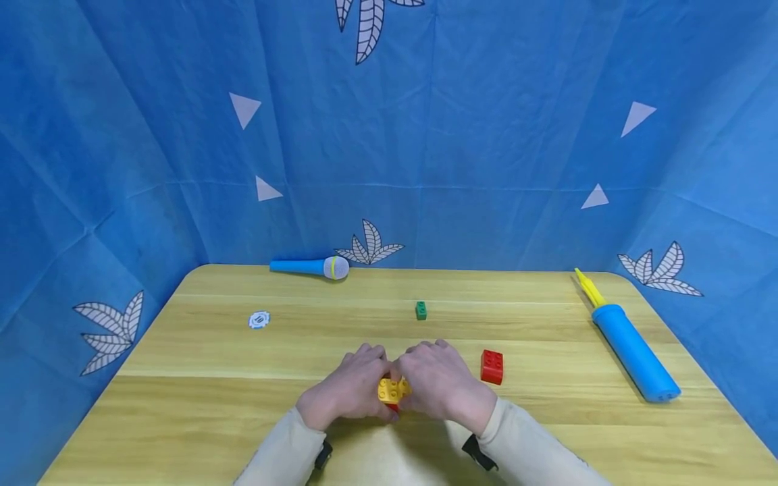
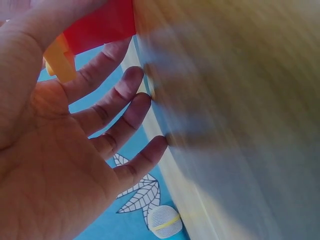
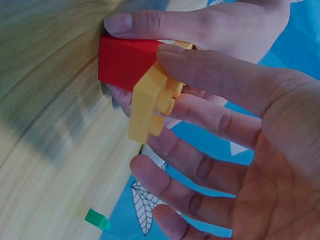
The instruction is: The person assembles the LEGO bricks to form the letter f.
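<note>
A red toy brick stands on the table between my two hands. My left hand grips it by its sides, thumb on one face and index finger opposite; the other fingers spread loosely, tips near the tabletop. Against the top of the red brick lies a yellow toy brick, jutting out past one side with its studs showing. The thumb and index finger of my right hand pinch the yellow brick, the remaining fingers apart from it. Whether the two bricks are fully joined I cannot tell.
Another red brick lies right of my hands, and a small green brick farther back. A toy microphone lies along the back edge, a poker chip at left. A blue hand pump lies at the right edge.
</note>
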A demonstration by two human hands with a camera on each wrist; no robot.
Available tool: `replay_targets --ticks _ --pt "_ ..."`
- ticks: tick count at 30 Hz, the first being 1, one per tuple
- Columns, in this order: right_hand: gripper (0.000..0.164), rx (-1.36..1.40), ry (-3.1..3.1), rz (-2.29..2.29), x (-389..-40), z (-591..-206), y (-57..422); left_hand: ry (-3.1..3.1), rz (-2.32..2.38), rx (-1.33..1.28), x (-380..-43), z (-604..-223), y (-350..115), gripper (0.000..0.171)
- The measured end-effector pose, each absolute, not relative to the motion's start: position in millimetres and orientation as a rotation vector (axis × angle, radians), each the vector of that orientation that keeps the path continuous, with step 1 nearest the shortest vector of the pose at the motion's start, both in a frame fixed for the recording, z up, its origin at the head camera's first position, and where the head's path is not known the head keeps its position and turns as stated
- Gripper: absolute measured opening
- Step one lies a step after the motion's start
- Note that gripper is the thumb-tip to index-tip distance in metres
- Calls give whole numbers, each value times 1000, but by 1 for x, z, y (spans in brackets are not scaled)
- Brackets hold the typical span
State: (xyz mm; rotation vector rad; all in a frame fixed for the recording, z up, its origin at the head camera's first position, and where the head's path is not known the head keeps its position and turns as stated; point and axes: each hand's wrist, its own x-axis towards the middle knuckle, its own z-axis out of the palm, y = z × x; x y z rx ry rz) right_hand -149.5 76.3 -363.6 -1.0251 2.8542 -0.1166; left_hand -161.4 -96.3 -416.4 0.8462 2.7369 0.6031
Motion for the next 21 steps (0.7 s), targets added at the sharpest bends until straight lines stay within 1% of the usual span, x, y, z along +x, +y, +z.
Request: replay_targets --ticks 3,8,14,21 --pt "29 -1027 2819 -155 -153 -362 78 2741 596 843 -162 -417 -97 45" --pt "40 -954 2772 -294 -166 -352 88 2749 552 854 -161 -417 -98 48" --pt "45 -822 2851 -348 -201 -345 105 2759 536 836 -160 -415 -98 50" --pt "48 -740 2917 -329 -240 -359 117 2763 540 838 -159 -417 -98 50"
